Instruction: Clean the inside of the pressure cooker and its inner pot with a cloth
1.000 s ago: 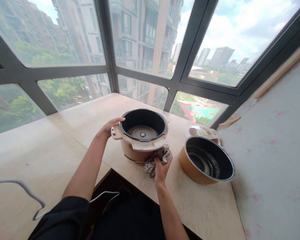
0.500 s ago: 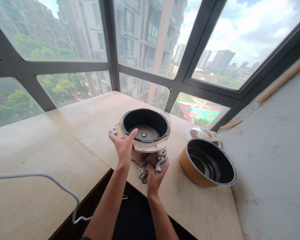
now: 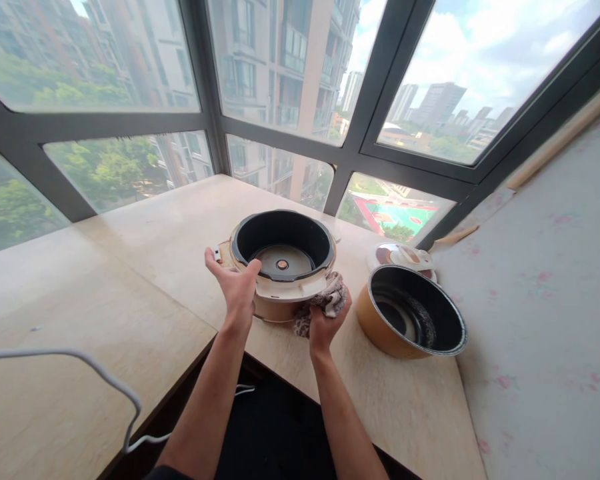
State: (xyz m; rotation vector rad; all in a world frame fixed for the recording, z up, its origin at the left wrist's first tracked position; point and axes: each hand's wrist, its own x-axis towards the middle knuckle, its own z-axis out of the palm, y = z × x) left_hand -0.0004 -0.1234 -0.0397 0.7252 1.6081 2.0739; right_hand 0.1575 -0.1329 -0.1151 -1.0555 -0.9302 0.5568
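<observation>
Your left hand (image 3: 236, 290) is gripping the cooker (image 3: 291, 288) by its rim; your right hand (image 3: 329, 327), clutching a cloth (image 3: 334, 295), is shifting rightward, apparently reaching another stretch.

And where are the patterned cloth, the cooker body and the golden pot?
Patterned cloth (image 3: 335, 295): head view, on its bunched upper part.
Cooker body (image 3: 289, 289): head view, on the pale front of its rim.
Golden pot (image 3: 384, 325): head view, on its outer wall.

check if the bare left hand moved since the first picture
Yes: the bare left hand moved right and nearer the person, judged against the beige marbled countertop's inner corner.
</observation>
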